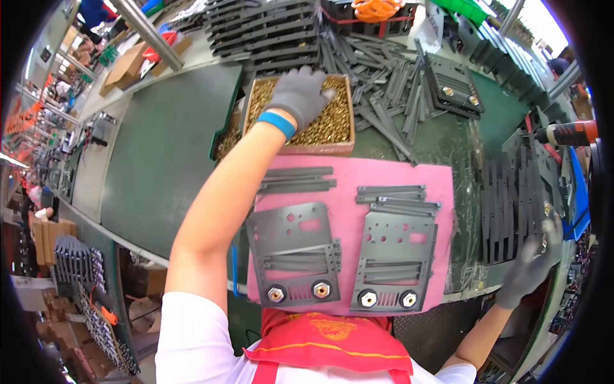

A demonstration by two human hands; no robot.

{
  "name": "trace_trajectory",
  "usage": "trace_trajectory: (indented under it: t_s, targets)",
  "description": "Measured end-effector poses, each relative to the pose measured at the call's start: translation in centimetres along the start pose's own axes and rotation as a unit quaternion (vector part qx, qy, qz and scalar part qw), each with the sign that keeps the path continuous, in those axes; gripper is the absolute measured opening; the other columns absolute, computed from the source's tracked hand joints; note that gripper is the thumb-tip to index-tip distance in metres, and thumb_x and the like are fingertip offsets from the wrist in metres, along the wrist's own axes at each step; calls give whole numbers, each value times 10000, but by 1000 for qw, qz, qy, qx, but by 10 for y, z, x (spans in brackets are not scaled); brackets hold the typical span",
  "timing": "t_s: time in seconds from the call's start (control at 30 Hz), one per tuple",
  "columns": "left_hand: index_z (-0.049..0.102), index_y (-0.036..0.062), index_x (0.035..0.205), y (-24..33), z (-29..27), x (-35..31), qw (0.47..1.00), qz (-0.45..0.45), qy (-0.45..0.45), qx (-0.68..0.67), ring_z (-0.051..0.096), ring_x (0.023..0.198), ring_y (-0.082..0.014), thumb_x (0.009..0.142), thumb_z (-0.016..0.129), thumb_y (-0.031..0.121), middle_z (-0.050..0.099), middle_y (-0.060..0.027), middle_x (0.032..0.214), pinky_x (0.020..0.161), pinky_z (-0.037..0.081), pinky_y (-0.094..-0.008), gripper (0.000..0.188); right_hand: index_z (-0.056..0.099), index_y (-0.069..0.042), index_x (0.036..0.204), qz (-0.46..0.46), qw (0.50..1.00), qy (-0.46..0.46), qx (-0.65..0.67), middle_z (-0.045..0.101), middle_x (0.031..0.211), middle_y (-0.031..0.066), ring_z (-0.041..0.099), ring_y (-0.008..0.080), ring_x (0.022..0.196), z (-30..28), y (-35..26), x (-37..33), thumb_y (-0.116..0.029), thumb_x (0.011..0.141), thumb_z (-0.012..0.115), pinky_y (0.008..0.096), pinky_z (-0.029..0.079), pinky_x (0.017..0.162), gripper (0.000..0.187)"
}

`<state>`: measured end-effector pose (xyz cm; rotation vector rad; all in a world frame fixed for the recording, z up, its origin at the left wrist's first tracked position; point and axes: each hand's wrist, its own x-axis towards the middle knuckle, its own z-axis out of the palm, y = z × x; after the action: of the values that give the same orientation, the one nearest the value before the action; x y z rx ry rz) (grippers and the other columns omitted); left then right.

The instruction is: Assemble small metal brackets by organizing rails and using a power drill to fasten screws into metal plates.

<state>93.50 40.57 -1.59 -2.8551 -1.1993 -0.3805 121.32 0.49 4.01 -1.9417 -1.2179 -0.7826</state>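
Observation:
My left hand (298, 96), in a grey glove, is over a shallow cardboard box (320, 148) full of small brass fittings (329, 125). Its back is toward me; the fingertips are blurred and partly hidden, so I cannot tell what they hold. Far to the right, my gloved right hand (532, 272) has its thumb and fingers apart, beside small brass-coloured pieces and a row of dark metal strips (511, 211). In front of me, a left metal panel (291, 233) and a right metal panel (400, 227) lie on a pink mat (348, 176). Each carries two hex nuts with brass centres near its lower edge.
More dark strips (297, 176) lie on the mat and across the panels. Behind the box are stacked metal parts (262, 32) and a loose strip pile (390, 83). A further panel stack (454, 83), a red-and-black power tool (569, 132) and a blue bin (579, 198) are at right.

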Motion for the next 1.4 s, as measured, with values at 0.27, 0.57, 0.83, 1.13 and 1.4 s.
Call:
trace_trajectory:
  t_s: [0.27, 0.57, 0.83, 1.13, 1.4]
  targets:
    - [600, 52, 1190, 10, 23, 16, 988, -115, -99, 37, 644, 1104, -367, 994, 552, 472, 634, -196, 1204, 929, 509, -468, 466, 305, 30, 1552, 222, 942, 87, 236, 345, 1600, 169, 359, 281, 1472, -13, 110, 85, -232, 1057, 428, 401, 261, 1225, 573]
    - [635, 73, 1127, -2, 12, 36, 974, -198, -109, -25, 683, 1021, -411, 1040, 446, 474, 725, -208, 1023, 885, 518, -504, 452, 331, 14, 1541, 244, 868, 27, 433, 418, 1535, 124, 429, 221, 1421, 31, 103, 144, -215, 1037, 492, 355, 327, 1173, 576]
    - [664, 8, 1072, -53, 17, 52, 659, -394, -46, -639, 576, 677, -178, 1029, 436, 422, 647, -50, 776, 611, 490, -382, 474, 537, -78, 1361, 212, 929, -119, 280, 613, 1242, 40, 577, 126, 1106, 46, 152, 185, -283, 990, 624, 293, 427, 1012, 433]
    - [405, -93, 1223, -69, -5, 40, 166, -464, 88, -865, 558, 1103, -363, 1041, 443, 115, 487, -251, 1207, 795, 587, -459, 278, 556, 12, 1248, 8, 970, 209, 125, 608, 1021, 85, 587, 171, 888, -7, 74, 184, -433, 940, 647, 314, 475, 811, 548]
    - [545, -15, 1209, -55, -1, 18, 542, -383, -32, -747, 503, 700, -100, 1055, 468, 82, 592, -85, 1002, 566, 473, -233, 197, 485, 40, 1140, 191, 740, -98, 637, 527, 851, 100, 517, 164, 678, -6, -64, 28, -416, 903, 652, 287, 455, 590, 541]
